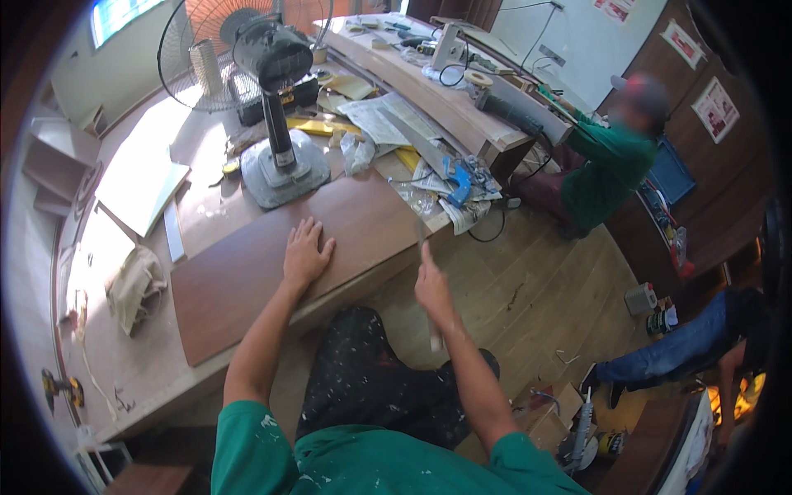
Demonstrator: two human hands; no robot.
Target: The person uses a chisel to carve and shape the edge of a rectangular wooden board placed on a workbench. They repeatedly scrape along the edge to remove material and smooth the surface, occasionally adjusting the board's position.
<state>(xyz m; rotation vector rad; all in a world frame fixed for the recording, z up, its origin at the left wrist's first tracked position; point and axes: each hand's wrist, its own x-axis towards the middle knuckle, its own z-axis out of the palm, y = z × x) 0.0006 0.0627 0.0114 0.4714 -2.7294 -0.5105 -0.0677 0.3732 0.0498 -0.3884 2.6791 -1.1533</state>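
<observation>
A long brown wood-look board (305, 247) lies on the workbench in front of me, its near edge along the bench's front. My left hand (307, 254) rests flat on the board's face, fingers spread. At the board's right end, my right hand (433, 289) is closed round a narrow tool, apparently a file (419, 232), with the index finger stretched along it. Its thin grey blade points away from me beside the board's corner. A pale handle end (436, 338) sticks out below the fist. Whether the blade touches the board's edge, I cannot tell.
A pedestal fan (280, 107) stands behind the board. Papers (384, 120) and a blue tool (458, 181) lie near its right end. A crumpled cloth (136, 285) and a drill (62, 389) are left. One person in green (615, 165) works far right; another bends (676, 342) at right.
</observation>
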